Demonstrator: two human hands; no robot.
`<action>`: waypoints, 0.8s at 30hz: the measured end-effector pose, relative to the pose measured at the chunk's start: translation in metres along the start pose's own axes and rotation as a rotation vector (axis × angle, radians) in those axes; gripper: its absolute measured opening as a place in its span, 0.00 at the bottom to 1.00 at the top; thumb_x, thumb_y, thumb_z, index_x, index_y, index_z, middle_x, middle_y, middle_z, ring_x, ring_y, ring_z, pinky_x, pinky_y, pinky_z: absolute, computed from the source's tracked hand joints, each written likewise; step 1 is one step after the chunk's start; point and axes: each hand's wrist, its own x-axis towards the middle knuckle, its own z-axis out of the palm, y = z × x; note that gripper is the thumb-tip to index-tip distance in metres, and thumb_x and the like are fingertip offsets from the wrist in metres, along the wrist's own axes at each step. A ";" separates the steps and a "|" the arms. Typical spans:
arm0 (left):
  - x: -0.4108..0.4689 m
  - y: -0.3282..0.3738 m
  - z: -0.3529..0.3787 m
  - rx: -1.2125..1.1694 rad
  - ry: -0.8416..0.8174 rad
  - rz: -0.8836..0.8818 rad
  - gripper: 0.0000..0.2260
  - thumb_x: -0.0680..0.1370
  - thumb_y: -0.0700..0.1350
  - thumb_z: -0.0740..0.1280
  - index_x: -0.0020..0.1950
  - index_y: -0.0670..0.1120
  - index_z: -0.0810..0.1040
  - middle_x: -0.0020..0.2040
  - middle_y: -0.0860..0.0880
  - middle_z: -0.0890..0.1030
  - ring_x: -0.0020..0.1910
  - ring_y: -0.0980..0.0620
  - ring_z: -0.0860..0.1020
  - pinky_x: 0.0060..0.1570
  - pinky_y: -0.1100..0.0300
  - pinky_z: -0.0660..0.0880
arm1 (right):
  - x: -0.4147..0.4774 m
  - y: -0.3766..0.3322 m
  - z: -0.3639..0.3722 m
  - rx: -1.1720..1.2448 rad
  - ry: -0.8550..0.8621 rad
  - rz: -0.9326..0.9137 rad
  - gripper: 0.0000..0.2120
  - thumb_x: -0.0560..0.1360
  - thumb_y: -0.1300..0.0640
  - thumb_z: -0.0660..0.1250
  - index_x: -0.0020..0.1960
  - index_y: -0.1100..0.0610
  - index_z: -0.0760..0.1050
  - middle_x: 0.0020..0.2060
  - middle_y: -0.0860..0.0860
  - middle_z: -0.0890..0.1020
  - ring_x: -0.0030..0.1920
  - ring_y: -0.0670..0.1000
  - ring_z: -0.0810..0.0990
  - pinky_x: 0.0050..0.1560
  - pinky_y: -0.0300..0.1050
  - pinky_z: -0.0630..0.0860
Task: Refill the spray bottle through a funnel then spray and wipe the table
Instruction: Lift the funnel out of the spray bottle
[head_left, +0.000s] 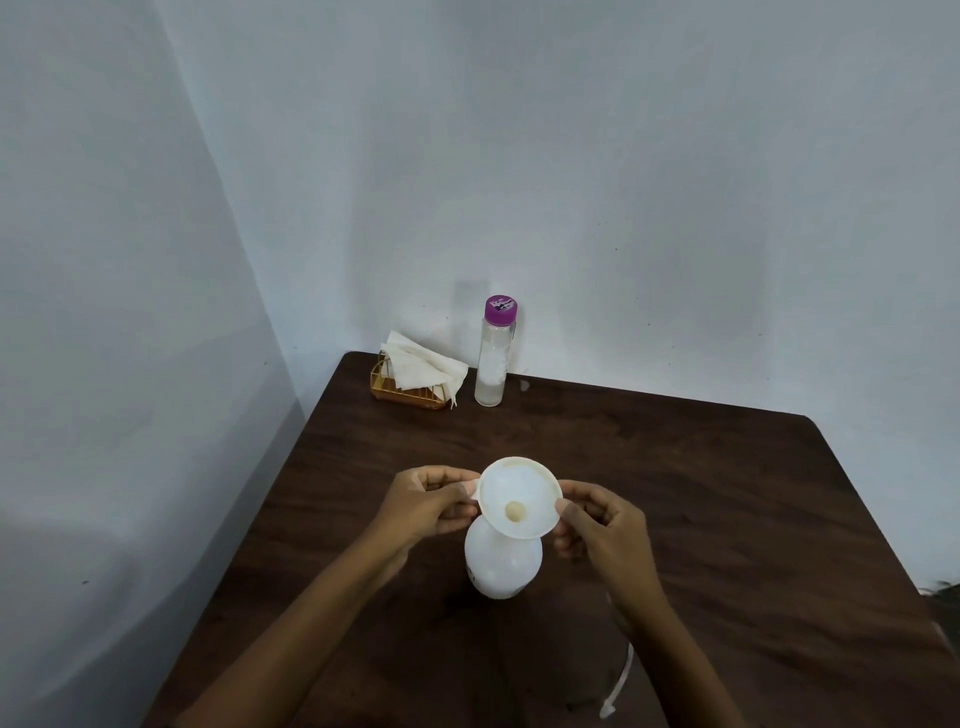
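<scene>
A white spray bottle without its head stands upright in the middle of the dark wooden table. A white funnel sits over its neck. My left hand pinches the funnel's small tab on the left rim. My right hand pinches the right rim. The sprayer's white dip tube lies on the table near my right forearm, its head hidden behind the arm. A clear bottle with a purple cap, holding clear liquid, stands at the table's back edge.
A gold wire holder with white paper napkins stands at the back left corner, next to the purple-capped bottle. Pale walls close in behind and on the left. The table's right edge runs down the frame's right side.
</scene>
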 end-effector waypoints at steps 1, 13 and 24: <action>0.000 0.000 -0.001 -0.012 -0.002 0.006 0.05 0.75 0.39 0.68 0.48 0.45 0.83 0.39 0.47 0.85 0.38 0.54 0.82 0.39 0.61 0.80 | 0.000 -0.001 -0.001 0.003 0.003 -0.013 0.08 0.75 0.64 0.66 0.52 0.57 0.80 0.28 0.54 0.82 0.27 0.46 0.79 0.29 0.36 0.76; 0.000 -0.002 -0.007 0.087 -0.025 -0.022 0.04 0.75 0.42 0.68 0.46 0.49 0.82 0.37 0.51 0.85 0.31 0.58 0.78 0.37 0.63 0.79 | 0.002 0.004 0.001 0.013 -0.014 -0.015 0.08 0.76 0.64 0.65 0.53 0.59 0.79 0.27 0.53 0.81 0.26 0.46 0.78 0.28 0.35 0.75; 0.002 0.000 -0.008 0.099 -0.073 0.036 0.06 0.76 0.42 0.67 0.51 0.47 0.81 0.38 0.48 0.85 0.34 0.53 0.78 0.42 0.59 0.79 | 0.005 0.005 0.002 -0.015 0.005 -0.075 0.08 0.76 0.63 0.65 0.51 0.53 0.79 0.26 0.52 0.82 0.26 0.45 0.78 0.27 0.34 0.74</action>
